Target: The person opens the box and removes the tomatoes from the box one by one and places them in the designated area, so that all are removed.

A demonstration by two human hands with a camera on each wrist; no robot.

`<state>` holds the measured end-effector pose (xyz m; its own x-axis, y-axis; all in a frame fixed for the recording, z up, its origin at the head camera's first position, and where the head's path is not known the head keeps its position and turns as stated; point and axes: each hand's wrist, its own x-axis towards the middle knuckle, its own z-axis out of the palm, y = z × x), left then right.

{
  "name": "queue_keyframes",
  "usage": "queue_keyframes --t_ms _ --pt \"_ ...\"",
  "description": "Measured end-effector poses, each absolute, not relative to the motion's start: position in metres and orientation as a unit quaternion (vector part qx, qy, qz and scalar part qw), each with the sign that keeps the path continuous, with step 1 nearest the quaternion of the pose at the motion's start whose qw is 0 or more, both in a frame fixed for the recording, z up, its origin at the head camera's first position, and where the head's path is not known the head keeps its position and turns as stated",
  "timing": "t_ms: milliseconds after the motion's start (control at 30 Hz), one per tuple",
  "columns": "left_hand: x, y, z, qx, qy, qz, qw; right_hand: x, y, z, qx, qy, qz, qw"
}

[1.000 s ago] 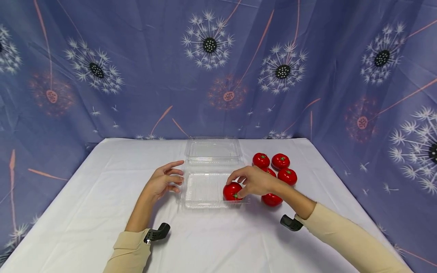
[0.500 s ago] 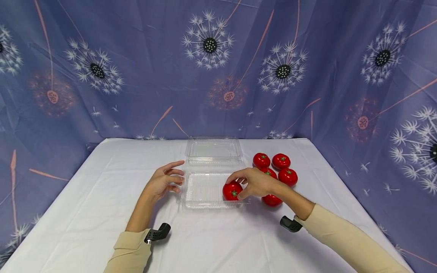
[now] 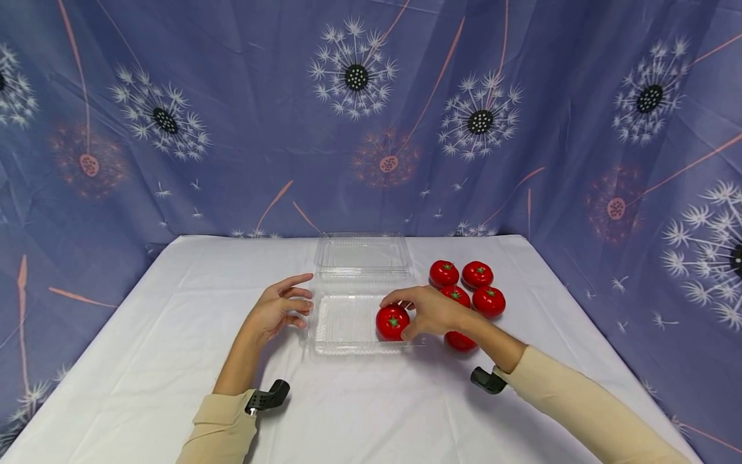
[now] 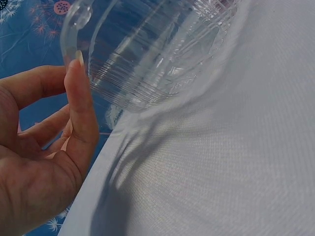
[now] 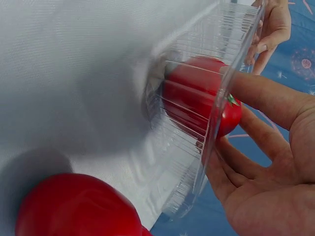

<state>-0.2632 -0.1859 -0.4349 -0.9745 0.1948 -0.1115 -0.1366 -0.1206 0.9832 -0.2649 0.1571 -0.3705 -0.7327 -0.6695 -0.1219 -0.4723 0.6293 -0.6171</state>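
A hinged clear plastic container (image 3: 344, 316) lies unfolded on the white cloth, its lid (image 3: 362, 251) at the back. In the right front corner of its tray sits a red tomato (image 3: 391, 323) with a green star-shaped top. My right hand (image 3: 431, 310) holds this tomato, thumb in front and fingers over the far side; the right wrist view shows the tomato (image 5: 194, 93) through the ribbed wall. My left hand (image 3: 275, 310) stays by the tray's left side, fingers loosely bent. In the left wrist view its fingertips (image 4: 76, 73) are right at the rim.
Several more red tomatoes (image 3: 477, 275) stand grouped to the right of the container, one of them (image 3: 460, 341) partly behind my right wrist. A blue dandelion-print curtain (image 3: 371, 129) surrounds the back and sides of the cloth-covered table (image 3: 359, 406).
The held tomato has shifted slightly left and turned, so its green top now faces nearer the head camera. My right hand moved left with it; my left hand kept still.
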Motion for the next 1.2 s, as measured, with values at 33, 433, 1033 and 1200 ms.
queue_keyframes --t_ms 33,433,1033,1200 --pt "-0.263 -0.186 -0.435 0.024 0.655 0.747 0.111 -0.265 0.156 -0.371 -0.324 0.887 -0.284 0.169" --pt "-0.265 -0.185 -0.436 0.031 0.652 0.749 0.114 -0.267 0.151 -0.38 -0.323 0.889 -0.286 0.153" --pt "-0.263 -0.185 -0.435 0.022 0.654 0.748 0.112 -0.268 0.148 -0.386 -0.319 0.895 -0.275 0.144" --pt "-0.263 -0.185 -0.435 0.023 0.656 0.747 0.111 -0.268 0.147 -0.386 -0.319 0.895 -0.28 0.136"
